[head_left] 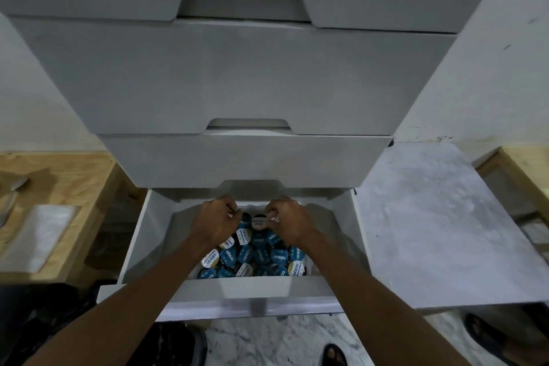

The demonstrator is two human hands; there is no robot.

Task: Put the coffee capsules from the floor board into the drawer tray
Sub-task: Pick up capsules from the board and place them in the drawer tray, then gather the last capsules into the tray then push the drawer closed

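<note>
Capsules blue, some gold-white lids, heaped in tray; both hands' grip curled, contents unclear.

Both of my bare forearms reach forward and inward from the bottom corners of the view, converging toward the middle. My left hand is seen from the back, knuckles up, its fingers curled down and inward in a loose fist. My right hand mirrors it — back facing me, wrist bent slightly, fingers hooked inward toward the left hand. The two hands sit near each other at the same height, apart, fingertips pointing at one another. I cannot tell whether either one grips anything — the curled fingers hide both palms.
</note>
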